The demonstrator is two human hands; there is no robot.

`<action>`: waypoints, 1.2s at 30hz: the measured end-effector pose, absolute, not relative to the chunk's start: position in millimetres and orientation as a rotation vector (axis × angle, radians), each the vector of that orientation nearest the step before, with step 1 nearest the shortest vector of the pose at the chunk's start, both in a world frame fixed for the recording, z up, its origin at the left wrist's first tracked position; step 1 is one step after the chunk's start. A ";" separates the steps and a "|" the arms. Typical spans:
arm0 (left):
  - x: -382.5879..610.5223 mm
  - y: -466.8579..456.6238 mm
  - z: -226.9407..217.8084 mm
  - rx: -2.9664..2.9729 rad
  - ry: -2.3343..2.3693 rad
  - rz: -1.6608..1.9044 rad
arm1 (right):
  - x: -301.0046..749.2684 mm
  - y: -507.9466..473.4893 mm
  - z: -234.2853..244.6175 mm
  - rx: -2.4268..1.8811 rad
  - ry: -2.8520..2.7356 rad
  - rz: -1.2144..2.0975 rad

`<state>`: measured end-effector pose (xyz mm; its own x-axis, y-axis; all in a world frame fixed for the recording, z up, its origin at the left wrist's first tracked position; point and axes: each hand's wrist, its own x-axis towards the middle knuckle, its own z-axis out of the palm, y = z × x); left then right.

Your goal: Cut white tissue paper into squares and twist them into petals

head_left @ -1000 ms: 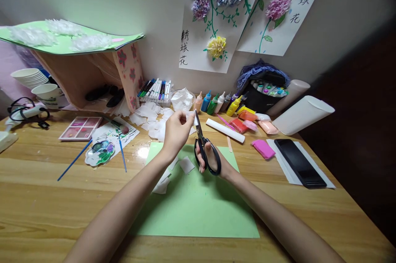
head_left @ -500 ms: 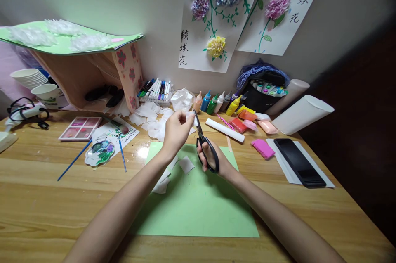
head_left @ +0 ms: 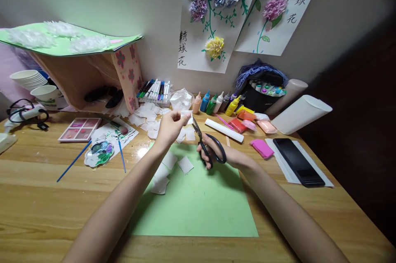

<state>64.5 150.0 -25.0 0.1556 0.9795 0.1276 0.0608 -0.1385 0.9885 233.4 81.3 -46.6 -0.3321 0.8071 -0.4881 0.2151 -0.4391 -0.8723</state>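
Between thumb and fingers, my left hand (head_left: pixel 170 129) pinches a small white piece of tissue paper (head_left: pixel 187 115), held up above the far edge of the green sheet (head_left: pixel 198 209). My right hand (head_left: pixel 208 150) grips black-handled scissors (head_left: pixel 218 147), fingers through the loops. The blades point up and left, their tips close to the lower right corner of the tissue; whether they touch it I cannot tell. Below my hands, several cut white paper squares (head_left: pixel 185 165) lie on the left part of the green sheet.
Behind my left hand are scattered white paper pieces (head_left: pixel 147 114) and a marker box (head_left: pixel 154 91). Paint bottles (head_left: pixel 205 102) and a white roll (head_left: pixel 224 131) stand or lie beyond my right hand. A phone (head_left: pixel 298 164) lies at right, a paint palette (head_left: pixel 99 153) at left.
The scissors have drawn back a little to the right and turned, with the handles spread wider. My left hand has shifted slightly left with the tissue piece.
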 end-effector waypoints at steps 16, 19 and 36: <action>47.5 119.5 -64.6 1.670 1.108 1.169 | 226.2 79.7 -61.3 -2.476 -1.918 0.074; 27.7 98.0 -81.1 1.723 1.231 1.186 | 214.4 72.5 -66.4 -2.141 -1.917 0.001; 9.5 86.6 -104.9 1.908 1.323 1.191 | 158.1 80.3 -98.7 -1.050 -1.205 1.396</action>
<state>9.5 86.6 -104.9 0.1333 0.9218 0.3641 0.4588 -0.3831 0.8017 158.1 80.3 -98.7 -0.1512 0.9884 -0.0125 -0.1322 -0.0327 -0.9907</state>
